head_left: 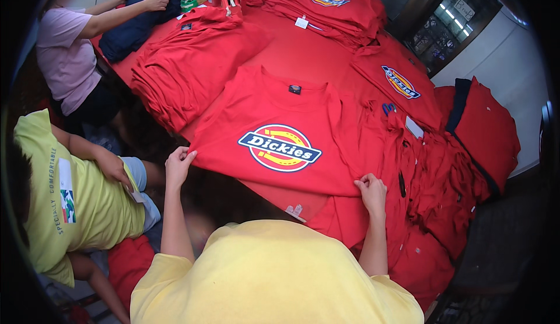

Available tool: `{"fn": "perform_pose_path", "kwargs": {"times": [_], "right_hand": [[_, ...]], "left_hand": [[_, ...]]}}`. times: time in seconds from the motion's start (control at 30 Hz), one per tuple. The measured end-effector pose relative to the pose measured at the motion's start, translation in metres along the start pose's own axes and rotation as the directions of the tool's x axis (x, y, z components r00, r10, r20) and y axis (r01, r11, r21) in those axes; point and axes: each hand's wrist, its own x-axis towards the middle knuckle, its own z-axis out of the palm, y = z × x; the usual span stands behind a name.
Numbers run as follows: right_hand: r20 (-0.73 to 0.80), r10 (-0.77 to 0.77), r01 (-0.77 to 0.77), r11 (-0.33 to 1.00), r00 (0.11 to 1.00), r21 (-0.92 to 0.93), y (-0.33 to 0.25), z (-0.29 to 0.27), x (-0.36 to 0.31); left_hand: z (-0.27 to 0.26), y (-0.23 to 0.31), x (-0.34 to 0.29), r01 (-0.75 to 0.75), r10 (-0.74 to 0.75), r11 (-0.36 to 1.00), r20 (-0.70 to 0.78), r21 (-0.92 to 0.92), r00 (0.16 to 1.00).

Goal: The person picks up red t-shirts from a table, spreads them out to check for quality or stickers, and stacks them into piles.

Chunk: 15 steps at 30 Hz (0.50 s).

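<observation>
A red T-shirt (pixel 265 114) with a round yellow, white and navy print lies spread before me on the red-topped table, its neckline at the far side. My left hand (pixel 178 164) pinches the left corner of its near edge, past the table's rim. At the right end of that same edge, my right hand (pixel 371 192) has its fingers closed on the fabric. The near edge runs fairly straight between both hands. Beneath it another red piece of cloth hangs at the table's front.
Stacked red shirts (pixel 326 3) lie at the back; more are folded at the left (pixel 181 70). A red clothing heap (pixel 434 184) fills the right, with blue-handled scissors (pixel 389 109). One person (pixel 73 61) handles navy cloth (pixel 137 23); another in yellow-green (pixel 87 190) sits at my left.
</observation>
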Motion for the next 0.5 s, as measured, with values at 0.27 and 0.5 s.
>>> {"fn": "perform_pose_path", "kwargs": {"times": [0.27,0.5], "right_hand": [[0.0,0.157,-0.14,0.88,0.988,0.453,0.025,-0.024,0.001],[0.141,0.171,-0.217,0.873,0.975,0.437,0.034,0.001,-0.014]], "left_hand": [[-0.029,0.04,-0.018,-0.01,0.055,0.91,0.097,-0.414,0.994],[-0.023,-0.008,-0.022,0.063,-0.069,0.997,0.265,0.033,0.962]]}}
